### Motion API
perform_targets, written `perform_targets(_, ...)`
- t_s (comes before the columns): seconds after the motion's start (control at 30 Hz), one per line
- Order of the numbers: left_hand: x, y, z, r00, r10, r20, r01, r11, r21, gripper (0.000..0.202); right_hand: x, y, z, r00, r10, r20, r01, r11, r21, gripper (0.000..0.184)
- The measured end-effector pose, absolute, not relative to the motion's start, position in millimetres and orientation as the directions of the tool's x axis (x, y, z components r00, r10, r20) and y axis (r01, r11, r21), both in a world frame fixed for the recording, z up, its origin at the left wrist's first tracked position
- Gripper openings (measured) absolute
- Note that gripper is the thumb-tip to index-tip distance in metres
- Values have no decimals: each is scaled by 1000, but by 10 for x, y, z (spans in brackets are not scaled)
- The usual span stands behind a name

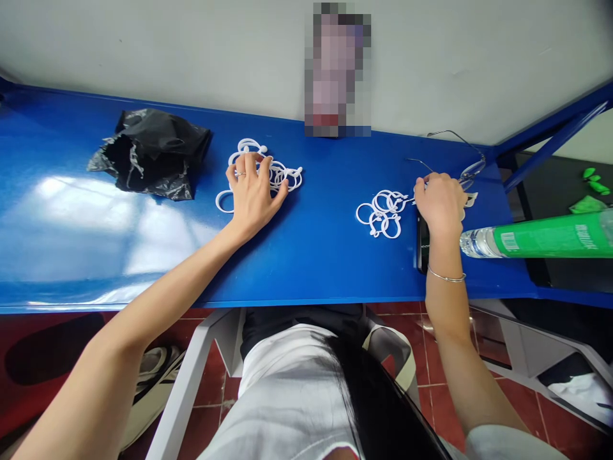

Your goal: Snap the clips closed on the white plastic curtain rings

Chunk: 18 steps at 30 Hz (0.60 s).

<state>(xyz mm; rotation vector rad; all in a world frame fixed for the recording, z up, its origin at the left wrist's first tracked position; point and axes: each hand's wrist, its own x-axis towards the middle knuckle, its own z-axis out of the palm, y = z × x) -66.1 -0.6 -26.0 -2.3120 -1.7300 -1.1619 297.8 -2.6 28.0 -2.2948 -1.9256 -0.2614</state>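
My left hand rests over a pile of white plastic rings with small knobs on their ends. Its fingers are spread and bent, touching the rings, and I see none clearly gripped. Farther right lies a second cluster of white rings. Just beside that cluster, my right hand is closed with its fingers curled down; what they hold, if anything, is hidden. A dark phone lies partly under the right hand and wrist. Some white piece shows past the hand's right side.
A crumpled black plastic bag gapes on the left of the blue table. Eyeglasses lie behind my right hand. A bottle with a green label is at the right. A blurred-out object stands against the wall.
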Motion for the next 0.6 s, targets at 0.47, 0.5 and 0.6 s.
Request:
perform_targets(0.47,-531,-144,-65,315,799,512,770,-531,354,44,2959,-20,318,218,954,207,975,-222,-6,63)
perform_targets(0.5,-512,-165,-59,349,788,507,758,-556,341,43,2960,-22,325,224,951,211,974,-225,-17,64)
perform_targets(0.6,-479,-200,-57,407,760,507,731,-604,318,41,2963,-16,347,266,951,160,964,-267,-16,62)
